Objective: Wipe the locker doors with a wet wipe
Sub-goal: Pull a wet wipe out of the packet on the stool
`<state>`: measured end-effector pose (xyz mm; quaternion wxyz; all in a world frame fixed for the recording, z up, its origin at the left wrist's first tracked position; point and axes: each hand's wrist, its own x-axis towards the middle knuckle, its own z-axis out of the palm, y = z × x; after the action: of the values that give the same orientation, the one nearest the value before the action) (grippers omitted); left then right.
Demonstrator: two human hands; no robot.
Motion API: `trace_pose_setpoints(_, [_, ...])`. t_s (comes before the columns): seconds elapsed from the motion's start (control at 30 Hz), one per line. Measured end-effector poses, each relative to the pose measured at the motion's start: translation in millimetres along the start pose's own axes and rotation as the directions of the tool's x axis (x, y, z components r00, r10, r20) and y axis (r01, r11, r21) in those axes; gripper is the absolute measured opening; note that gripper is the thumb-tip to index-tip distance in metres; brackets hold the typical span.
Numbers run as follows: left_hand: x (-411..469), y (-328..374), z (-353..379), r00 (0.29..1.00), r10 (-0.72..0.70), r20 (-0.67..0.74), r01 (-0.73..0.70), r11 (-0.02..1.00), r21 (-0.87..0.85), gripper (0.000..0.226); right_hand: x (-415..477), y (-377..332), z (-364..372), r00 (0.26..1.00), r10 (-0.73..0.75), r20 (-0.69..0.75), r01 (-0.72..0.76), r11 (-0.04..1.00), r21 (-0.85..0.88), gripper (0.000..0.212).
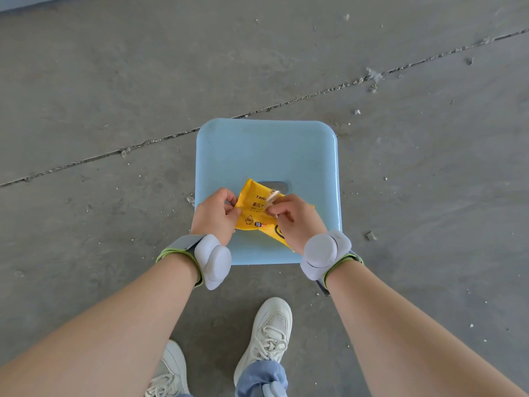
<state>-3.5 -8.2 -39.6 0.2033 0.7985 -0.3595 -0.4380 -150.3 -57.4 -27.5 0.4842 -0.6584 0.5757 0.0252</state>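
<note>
While leaning over the stool, near edge, grips pack in left hand — pinches its flap with right hand.

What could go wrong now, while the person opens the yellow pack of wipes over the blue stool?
The left hand grips only the edge of the yellow pack; a hard pull by the right hand on the flap might tug it free. If it falls beside the blue stool, it would land on the gritty floor and could pick up dirt.
</note>
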Motion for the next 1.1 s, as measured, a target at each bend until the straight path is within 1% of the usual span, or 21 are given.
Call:
trace_pose_setpoints(0.07, [0, -1, 0, 1.0, -0.005, -0.001, 0.005, 1.0, 0.005, 0.009, -2, 2, 1, 0.994, 0.057, -0.096, -0.043, 0.989, 0.144, 0.032])
trace_pose_setpoints(0.17, [-1, 1, 0, 1.0, 0.008, 0.009, -0.008, 1.0, 0.026, 0.008, 0, 2, 1, 0.957, 0.22, -0.191, -0.142, 0.925, 0.354, 0.024])
trace_pose_setpoints(0.27, [-1, 3, 1, 1.0, 0.015, 0.024, -0.017, 0.998, 0.061, 0.008, 3, 4, 4, 0.914, 0.327, -0.242, -0.177, 0.855, 0.487, 0.015])
trace_pose_setpoints(0.33, [0, 3, 1, 1.0, 0.01, 0.022, -0.011, 0.998, 0.063, 0.008, 3, 6, 7, 0.902, 0.352, -0.25, -0.163, 0.814, 0.557, 0.008])
trace_pose_setpoints(0.37, [0, 3, 1, 1.0, 0.003, 0.019, -0.004, 0.998, 0.06, 0.008, 3, 6, 7, 0.903, 0.345, -0.256, -0.147, 0.808, 0.571, 0.008])
trace_pose_setpoints(0.4, [1, 3, 2, 1.0, -0.002, 0.015, 0.001, 0.998, 0.057, 0.008, 4, 8, 8, 0.908, 0.329, -0.261, -0.133, 0.815, 0.565, 0.016])
trace_pose_setpoints(0.43, [1, 2, 2, 1.0, -0.001, 0.008, 0.0, 0.998, 0.057, 0.009, 5, 9, 7, 0.916, 0.308, -0.256, -0.129, 0.832, 0.539, 0.023])
trace_pose_setpoints(0.47, [1, 1, 2, 1.0, 0.013, 0.0, -0.013, 0.998, 0.064, 0.015, 6, 9, 6, 0.928, 0.284, -0.241, -0.132, 0.856, 0.499, 0.025])
trace_pose_setpoints(0.5, [0, 1, 3, 0.998, 0.053, -0.021, -0.051, 0.995, 0.086, 0.026, 8, 9, 6, 0.941, 0.255, -0.222, -0.135, 0.885, 0.445, 0.021])
trace_pose_setpoints(0.57, [-2, 0, 4, 0.974, 0.212, -0.079, -0.195, 0.963, 0.187, 0.049, 10, 10, 7, 0.956, 0.215, -0.199, -0.141, 0.933, 0.331, 0.008])
trace_pose_setpoints(0.63, [-1, 1, 4, 0.931, 0.359, -0.067, -0.321, 0.892, 0.318, 0.053, 11, 10, 7, 0.957, 0.202, -0.209, -0.14, 0.95, 0.278, 0.004])
trace_pose_setpoints(0.67, [0, 1, 5, 0.921, 0.388, -0.027, -0.35, 0.856, 0.38, 0.051, 10, 11, 7, 0.955, 0.209, -0.213, -0.146, 0.949, 0.279, 0.004])
trace_pose_setpoints(0.73, [3, -1, 6, 0.919, 0.392, 0.042, -0.363, 0.801, 0.476, 0.046, 10, 10, 7, 0.942, 0.254, -0.221, -0.165, 0.92, 0.354, 0.004])
trace_pose_setpoints(0.77, [4, -3, 7, 0.919, 0.391, 0.052, -0.362, 0.786, 0.502, 0.044, 11, 10, 7, 0.933, 0.28, -0.227, -0.172, 0.9, 0.402, 0.004])
trace_pose_setpoints(0.83, [6, -8, 8, 0.912, 0.407, 0.046, -0.37, 0.771, 0.518, 0.044, 13, 11, 9, 0.909, 0.33, -0.255, -0.174, 0.856, 0.486, 0.003])
trace_pose_setpoints(0.9, [7, -12, 8, 0.905, 0.425, 0.034, -0.379, 0.766, 0.52, 0.046, 14, 12, 7, 0.89, 0.372, -0.264, -0.171, 0.809, 0.563, 0.009])
trace_pose_setpoints(0.93, [7, -13, 7, 0.904, 0.427, 0.038, -0.381, 0.759, 0.529, 0.046, 13, 12, 5, 0.88, 0.394, -0.264, -0.159, 0.77, 0.618, 0.01])
trace_pose_setpoints(1.0, [8, -14, 7, 0.9, 0.433, 0.057, -0.389, 0.735, 0.554, 0.048, 11, 13, -3, 0.858, 0.421, -0.294, -0.093, 0.691, 0.717, 0.004])
trace_pose_setpoints(1.03, [8, -14, 7, 0.896, 0.439, 0.063, -0.395, 0.727, 0.561, 0.049, 9, 13, -6, 0.839, 0.427, -0.339, -0.057, 0.687, 0.724, 0.002])
trace_pose_setpoints(1.1, [9, -13, 6, 0.889, 0.454, 0.064, -0.407, 0.717, 0.565, 0.049, 8, 15, -8, 0.778, 0.418, -0.468, -0.011, 0.755, 0.656, 0.006])
